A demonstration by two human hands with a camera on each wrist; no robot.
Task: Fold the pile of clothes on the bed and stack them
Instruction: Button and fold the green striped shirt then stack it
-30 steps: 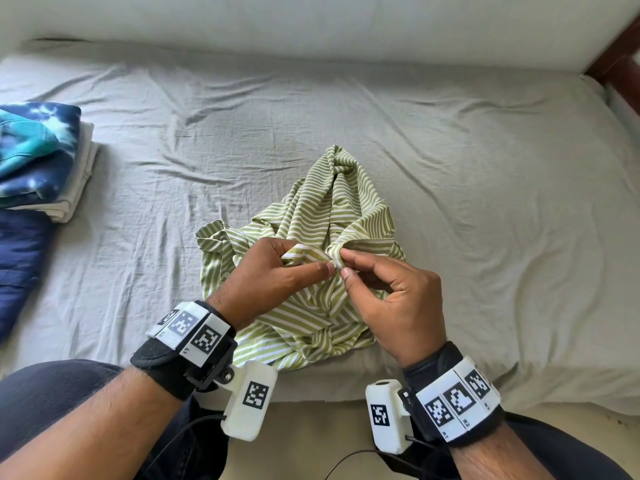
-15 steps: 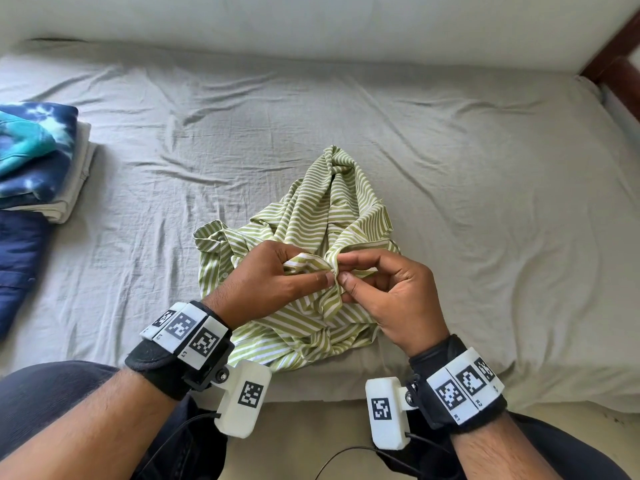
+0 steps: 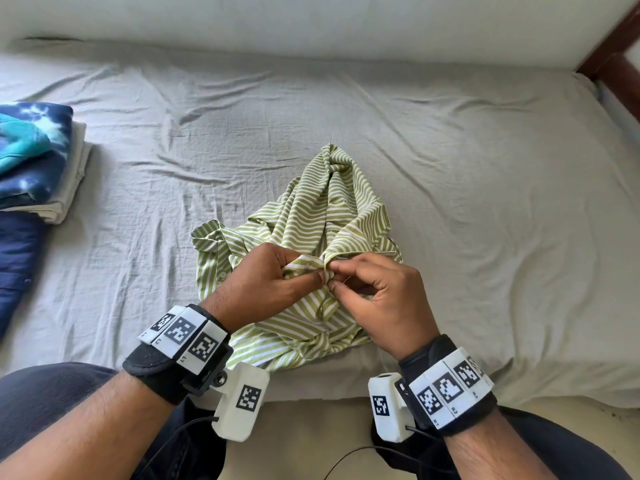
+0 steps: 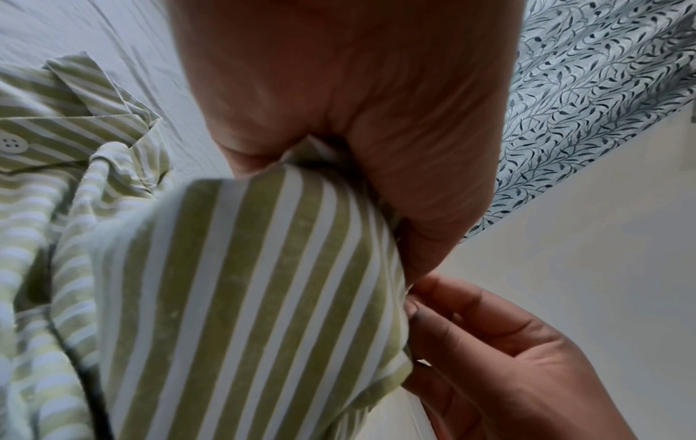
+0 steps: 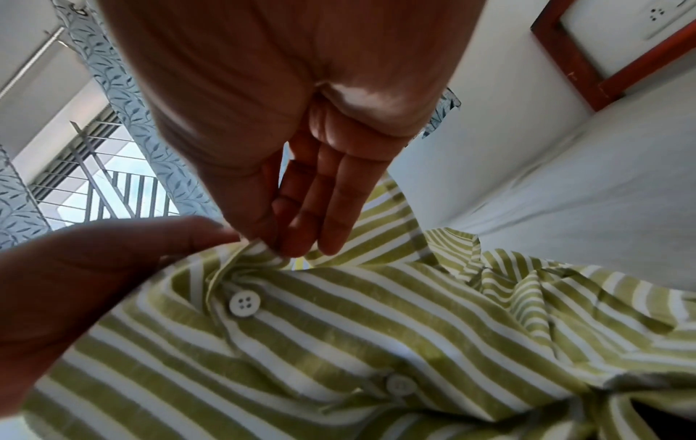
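A crumpled green-and-white striped shirt [image 3: 322, 216] lies near the front edge of the bed, with white buttons [image 5: 244, 303] along its placket. My left hand [image 3: 266, 278] grips a bunched fold of the striped shirt [image 4: 241, 297] at its middle. Close against it, my right hand [image 3: 377, 292] pinches the same edge of the striped shirt [image 5: 376, 327] between thumb and fingertips [image 5: 297, 238]. The two hands meet over the middle of the shirt. A stack of folded clothes [image 3: 38, 161], tie-dye blue on top, sits at the left edge of the bed.
The grey wrinkled bed sheet [image 3: 485, 188] spreads wide to the right and behind the shirt. A dark blue garment [image 3: 15, 265] lies below the stack at the left. A wooden bed frame [image 3: 613, 53] shows at the top right. My knees are against the bed's front edge.
Both hands have shifted slightly away from me along the shirt's edge, still pinching it. The shirt's heap has barely changed shape.
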